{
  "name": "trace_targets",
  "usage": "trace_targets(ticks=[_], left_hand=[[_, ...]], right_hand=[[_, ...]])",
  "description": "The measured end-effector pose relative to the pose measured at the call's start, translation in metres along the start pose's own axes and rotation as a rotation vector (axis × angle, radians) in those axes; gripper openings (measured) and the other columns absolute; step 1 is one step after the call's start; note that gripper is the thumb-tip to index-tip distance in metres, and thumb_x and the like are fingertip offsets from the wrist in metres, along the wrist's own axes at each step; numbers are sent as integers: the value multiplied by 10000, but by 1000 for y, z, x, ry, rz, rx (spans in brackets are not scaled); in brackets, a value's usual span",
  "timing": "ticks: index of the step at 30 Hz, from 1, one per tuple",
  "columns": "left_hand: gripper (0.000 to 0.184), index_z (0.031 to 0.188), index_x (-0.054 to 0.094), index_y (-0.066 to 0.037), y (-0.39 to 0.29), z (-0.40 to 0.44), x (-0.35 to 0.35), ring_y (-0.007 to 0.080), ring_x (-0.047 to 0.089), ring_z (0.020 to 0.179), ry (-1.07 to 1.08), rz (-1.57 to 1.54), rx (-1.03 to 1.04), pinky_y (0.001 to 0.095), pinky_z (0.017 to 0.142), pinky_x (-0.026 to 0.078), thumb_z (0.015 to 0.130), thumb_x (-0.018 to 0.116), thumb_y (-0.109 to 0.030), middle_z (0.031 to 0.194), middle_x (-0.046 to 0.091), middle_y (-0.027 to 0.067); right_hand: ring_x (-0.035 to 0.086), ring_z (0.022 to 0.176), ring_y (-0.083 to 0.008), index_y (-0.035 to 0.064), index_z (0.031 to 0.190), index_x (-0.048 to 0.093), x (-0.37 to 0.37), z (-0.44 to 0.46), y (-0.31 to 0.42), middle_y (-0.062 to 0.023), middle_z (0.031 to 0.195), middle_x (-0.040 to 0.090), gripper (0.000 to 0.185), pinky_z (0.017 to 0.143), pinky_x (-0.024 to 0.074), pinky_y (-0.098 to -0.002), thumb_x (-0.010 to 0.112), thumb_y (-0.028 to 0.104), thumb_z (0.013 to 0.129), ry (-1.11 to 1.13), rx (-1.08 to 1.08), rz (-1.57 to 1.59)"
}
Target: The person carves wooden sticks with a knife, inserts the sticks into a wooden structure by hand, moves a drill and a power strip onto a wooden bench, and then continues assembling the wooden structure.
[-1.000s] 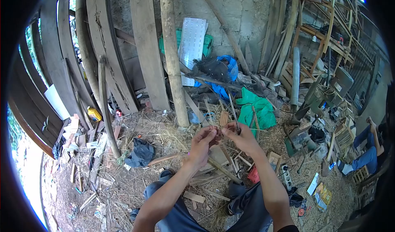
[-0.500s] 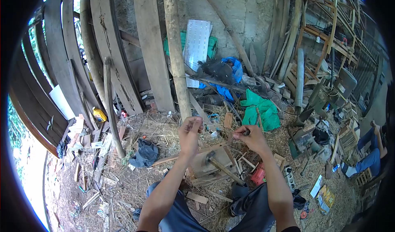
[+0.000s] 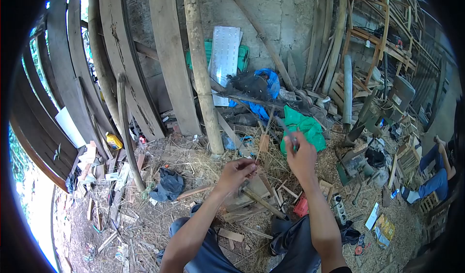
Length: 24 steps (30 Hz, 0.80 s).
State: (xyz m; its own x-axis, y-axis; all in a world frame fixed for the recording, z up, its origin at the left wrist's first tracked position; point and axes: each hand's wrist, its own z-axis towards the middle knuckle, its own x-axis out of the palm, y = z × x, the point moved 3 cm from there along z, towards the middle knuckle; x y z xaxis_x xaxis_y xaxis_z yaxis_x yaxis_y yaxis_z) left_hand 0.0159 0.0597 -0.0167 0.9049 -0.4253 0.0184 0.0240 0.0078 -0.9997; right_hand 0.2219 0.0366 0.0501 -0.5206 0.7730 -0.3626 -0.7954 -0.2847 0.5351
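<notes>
My left hand [image 3: 237,174] is pinched closed in front of me, holding something small that I cannot make out at its fingertips. To its right and higher, my right hand [image 3: 300,154] is closed around a thin knife-like tool [image 3: 285,126], blurred, pointing up and left. The two hands are apart. Below them a hammer [image 3: 264,202] lies with its head on a wooden block [image 3: 252,195], partly behind my left hand. The green plastic sheet [image 3: 306,130] shows behind my right hand.
A wooden pole [image 3: 203,79] stands ahead, near a black bag [image 3: 167,185]. A red object [image 3: 301,205] and a power strip [image 3: 340,209] lie at the right. Another person [image 3: 433,176] sits at the far right. Wood scraps litter the ground.
My right hand has risen with the thin tool now visible pointing upward. My left hand has moved lower and its fingers are pinched. The view has shifted slightly.
</notes>
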Motion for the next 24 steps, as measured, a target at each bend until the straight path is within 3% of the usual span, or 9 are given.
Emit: trace_targets(ticks=[1,2,5,8,17,24], left_hand=[[205,1065,641,26,-1,-1,1,116,611,767,-34,-236,11,260,711,502,907,599,-97,872,660,64],[205,1065,641,26,-2,0,1,116,611,767,-35,-240,8,260,711,502,907,599,-97,872,660,64],[171,1037,639,37,-7,1,3,130,617,777,-76,-302,41,272,728,509,904,589,-58,877,657,77],[165,1022,632,62,-8,-2,6,140,629,773,-80,-273,81,271,725,525,901,587,-40,865,653,93],[157,963,647,41,-7,-8,10,138,621,754,-36,-278,99,279,716,517,891,627,-98,829,655,80],[207,1038,636,55,-10,-18,10,128,608,761,29,-359,43,262,719,510,896,619,-94,848,647,80]], right_hand=[[642,677,-316,80,821,668,5,-5,1,-132,902,665,87,622,516,-420,658,76,735,231,70,-93],[647,668,-326,88,786,666,10,-12,1,-137,808,676,74,627,524,-429,675,131,727,460,143,-189],[652,663,-348,108,767,688,28,-31,7,-130,666,656,118,641,534,-426,681,212,712,593,3,-162],[656,671,-350,105,766,703,33,-37,17,-158,699,660,129,636,530,-437,673,219,714,658,15,-223],[657,658,-353,95,764,710,43,-35,12,-175,691,654,122,635,529,-447,622,177,744,554,31,-365],[658,649,-342,92,726,701,37,-18,-9,-167,687,656,129,598,532,-435,654,212,730,471,70,-450]])
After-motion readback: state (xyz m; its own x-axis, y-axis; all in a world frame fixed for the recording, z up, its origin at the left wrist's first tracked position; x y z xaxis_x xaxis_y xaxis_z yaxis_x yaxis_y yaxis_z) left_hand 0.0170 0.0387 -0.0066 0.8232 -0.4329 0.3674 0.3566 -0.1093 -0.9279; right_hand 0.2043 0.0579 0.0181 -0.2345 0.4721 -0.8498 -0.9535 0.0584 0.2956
